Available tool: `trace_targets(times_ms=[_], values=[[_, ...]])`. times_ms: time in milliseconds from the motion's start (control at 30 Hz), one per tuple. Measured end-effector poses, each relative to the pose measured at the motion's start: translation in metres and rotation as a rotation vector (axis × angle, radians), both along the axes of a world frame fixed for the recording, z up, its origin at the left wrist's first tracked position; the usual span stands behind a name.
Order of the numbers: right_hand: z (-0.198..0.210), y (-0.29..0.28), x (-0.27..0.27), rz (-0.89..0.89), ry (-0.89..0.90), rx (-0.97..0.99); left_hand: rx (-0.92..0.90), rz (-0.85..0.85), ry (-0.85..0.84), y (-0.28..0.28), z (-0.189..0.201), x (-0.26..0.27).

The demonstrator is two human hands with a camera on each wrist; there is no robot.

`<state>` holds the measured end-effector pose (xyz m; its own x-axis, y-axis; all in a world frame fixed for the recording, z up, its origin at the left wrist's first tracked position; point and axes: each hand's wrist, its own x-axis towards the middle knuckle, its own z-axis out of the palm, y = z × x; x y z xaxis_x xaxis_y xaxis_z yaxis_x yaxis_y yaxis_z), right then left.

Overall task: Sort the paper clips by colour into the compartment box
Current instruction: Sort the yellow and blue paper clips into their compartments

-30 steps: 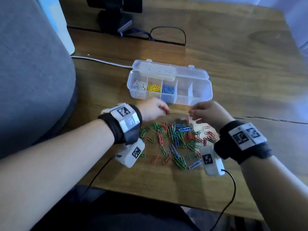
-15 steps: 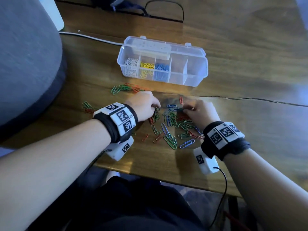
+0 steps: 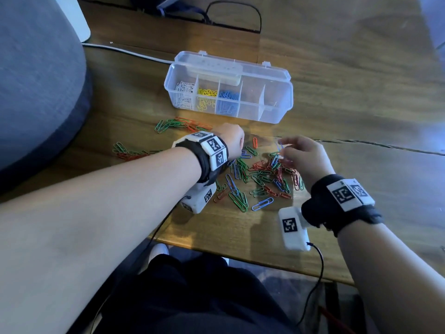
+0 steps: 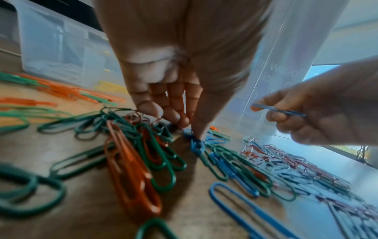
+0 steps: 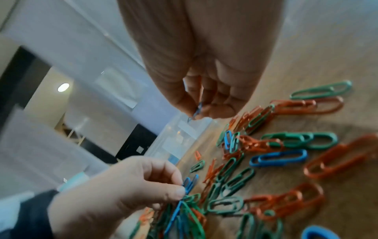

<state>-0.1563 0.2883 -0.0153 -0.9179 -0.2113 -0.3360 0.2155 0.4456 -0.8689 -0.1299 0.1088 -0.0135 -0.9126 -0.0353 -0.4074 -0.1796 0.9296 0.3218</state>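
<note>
Wooden table point(image 3: 361, 97); grey upholstered chair point(image 3: 36, 92) at left.

I see my right hand point(image 3: 302, 157) pinching a blue clip point(image 3: 279, 148) above the mixed pile point(image 3: 260, 179); box point(image 3: 277, 112) mid-table point(image 3: 361, 80).

Bare wooden table point(image 3: 361, 112) lies open to the right of the compartment box point(image 3: 277, 112). Loose paper clips point(image 3: 260, 179) cover the near table. A grey cushion point(image 3: 36, 92) blocks the left side.
</note>
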Motion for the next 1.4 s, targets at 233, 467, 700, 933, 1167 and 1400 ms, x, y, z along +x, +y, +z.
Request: trace_targets(times_ms=[233, 467, 700, 933, 1167, 1400], values=[[0.005, -0.012, 0.006, -0.181, -0.550, -0.526, 0.099, 0.031, 0.099, -0.016, 0.012, 0.007], [-0.004, -0.033, 0.004, -0.163, -0.723, -0.751, 0.975, 0.657, 0.075, -0.031, 0.001, 0.043], [-0.012, -0.043, 0.002, -0.138, -0.688, -0.537, 1.090, 0.826, 0.022, -0.019, -0.002, 0.046], [-0.003, -0.040, -0.006, -0.058, -0.654, -0.646, 0.097, 0.189, 0.106, -0.010, -0.009, 0.043], [-0.005, -0.037, -0.005, -0.145, -0.846, -0.827, 0.081, 0.188, 0.040, -0.009, -0.009, 0.037], [-0.016, -0.031, -0.011, 0.194, -0.133, -0.102, 1.159, 0.797, 0.071, -0.041, 0.001, 0.054]])
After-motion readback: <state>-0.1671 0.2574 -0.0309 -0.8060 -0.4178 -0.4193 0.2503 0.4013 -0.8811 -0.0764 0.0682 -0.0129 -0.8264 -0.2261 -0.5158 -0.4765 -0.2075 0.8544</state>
